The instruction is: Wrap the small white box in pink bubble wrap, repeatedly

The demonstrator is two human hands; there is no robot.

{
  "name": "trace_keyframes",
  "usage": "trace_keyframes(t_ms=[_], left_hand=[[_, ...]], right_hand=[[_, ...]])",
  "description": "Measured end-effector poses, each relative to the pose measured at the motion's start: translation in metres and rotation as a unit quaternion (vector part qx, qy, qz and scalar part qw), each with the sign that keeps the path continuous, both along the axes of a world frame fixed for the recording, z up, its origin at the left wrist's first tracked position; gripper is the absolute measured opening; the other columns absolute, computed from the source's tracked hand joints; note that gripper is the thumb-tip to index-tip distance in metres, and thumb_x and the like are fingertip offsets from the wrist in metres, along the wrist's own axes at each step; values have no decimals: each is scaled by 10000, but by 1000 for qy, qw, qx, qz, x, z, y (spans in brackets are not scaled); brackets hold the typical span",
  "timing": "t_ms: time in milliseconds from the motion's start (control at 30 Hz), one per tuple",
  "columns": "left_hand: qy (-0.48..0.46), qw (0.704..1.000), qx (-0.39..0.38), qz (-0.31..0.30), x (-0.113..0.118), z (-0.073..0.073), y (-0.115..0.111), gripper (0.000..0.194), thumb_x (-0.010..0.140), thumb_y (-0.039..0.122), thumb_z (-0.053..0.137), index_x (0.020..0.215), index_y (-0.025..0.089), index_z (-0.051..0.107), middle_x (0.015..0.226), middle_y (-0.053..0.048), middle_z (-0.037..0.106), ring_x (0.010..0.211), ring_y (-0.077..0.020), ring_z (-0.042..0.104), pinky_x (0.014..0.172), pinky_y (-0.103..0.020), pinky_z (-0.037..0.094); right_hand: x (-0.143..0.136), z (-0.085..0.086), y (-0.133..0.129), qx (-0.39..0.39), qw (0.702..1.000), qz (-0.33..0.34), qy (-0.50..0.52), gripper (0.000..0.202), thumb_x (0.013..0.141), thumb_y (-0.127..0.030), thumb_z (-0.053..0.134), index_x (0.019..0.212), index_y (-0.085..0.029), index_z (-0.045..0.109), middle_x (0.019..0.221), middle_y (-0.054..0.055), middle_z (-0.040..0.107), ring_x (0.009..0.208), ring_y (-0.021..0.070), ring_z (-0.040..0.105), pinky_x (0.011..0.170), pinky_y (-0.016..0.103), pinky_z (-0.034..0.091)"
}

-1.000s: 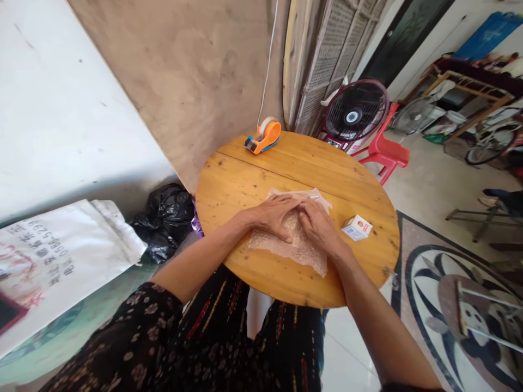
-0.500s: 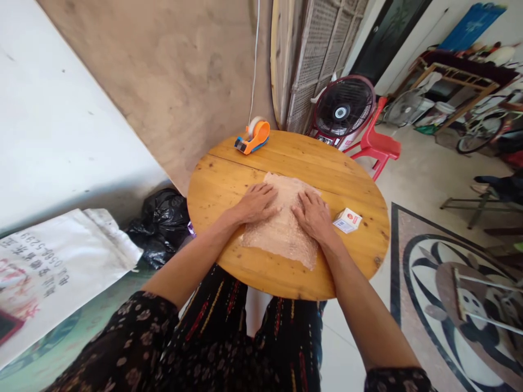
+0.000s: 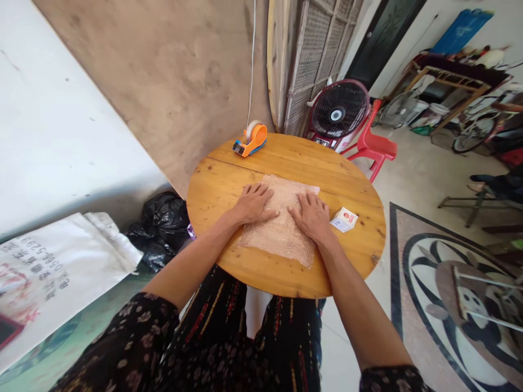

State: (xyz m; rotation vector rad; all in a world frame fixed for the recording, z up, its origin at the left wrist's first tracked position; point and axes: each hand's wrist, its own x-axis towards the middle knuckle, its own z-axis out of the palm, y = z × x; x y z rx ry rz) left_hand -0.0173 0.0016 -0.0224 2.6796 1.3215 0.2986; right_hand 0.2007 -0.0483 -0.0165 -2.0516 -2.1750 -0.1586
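A sheet of pinkish bubble wrap point(image 3: 281, 231) lies spread on a round wooden table point(image 3: 347, 261). On its left part rests my left hand point(image 3: 255, 204), palm down with the fingers spread. My right hand point(image 3: 312, 216) lies flat on its right part, fingers also apart. Neither hand grips anything. Just right of my right hand is a small white box point(image 3: 344, 219) with red marks. An orange tape dispenser point(image 3: 252, 140) with a roll of tape stands at the table's far left edge.
Behind the table are a dark red fan point(image 3: 340, 111) and a red plastic chair point(image 3: 373, 142). Black plastic bags point(image 3: 163, 220) and a white sack point(image 3: 69, 267) lie to the left. A wooden panel point(image 3: 171, 71) stands beyond the table.
The view has shifted slightly. Both hands remain flat on the bubble wrap, with only very slight movement of the fingers.
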Motion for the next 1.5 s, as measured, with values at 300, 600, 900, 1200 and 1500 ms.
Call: trace_keyframes(t_ms=[300, 600, 900, 1200, 1500], left_hand=[[-13, 1000, 13, -7, -2, 2, 2, 546, 971, 534, 354, 1390, 206, 475, 1525, -116, 426, 1409, -328, 342, 1138, -504, 258], [-16, 1000, 16, 1, -3, -1, 4, 565, 949, 540, 395, 1392, 199, 479, 1509, -121, 442, 1392, -347, 354, 1132, -514, 266], [-39, 999, 34, -1, -1, 0, 3, 478, 923, 478, 468, 1274, 175, 579, 1434, -125, 515, 1380, -342, 376, 1129, -498, 303], [-74, 992, 77, -63, 1, 2, 4, 369, 888, 319, 502, 1202, 175, 632, 1427, -107, 534, 1437, -280, 341, 1185, -435, 279], [-38, 996, 52, -68, 1, 1, 3, 414, 919, 269, 397, 1277, 212, 598, 1471, -86, 509, 1390, -295, 406, 1135, -466, 316]], right_hand=[[1, 5, 1, 23, 999, -15, 15, 490, 1017, -484, 299, 1312, -207, 575, 1398, 144, 560, 1220, 314, 504, 948, 457, 355], [4, 2, 8, 37, 999, -35, 16, 465, 1006, -450, 321, 1271, -195, 605, 1337, 151, 584, 1150, 323, 510, 923, 460, 355], [1, 2, 5, 30, 999, -35, -8, 508, 994, -460, 331, 1349, -162, 539, 1419, 168, 534, 1263, 362, 444, 974, 494, 353], [4, -4, 9, 6, 999, -38, 7, 567, 995, -468, 310, 1441, -154, 461, 1533, 169, 432, 1403, 356, 351, 1085, 523, 299], [4, -3, 9, 1, 999, -39, 15, 570, 993, -475, 310, 1455, -177, 458, 1537, 157, 430, 1393, 361, 364, 1081, 534, 310]])
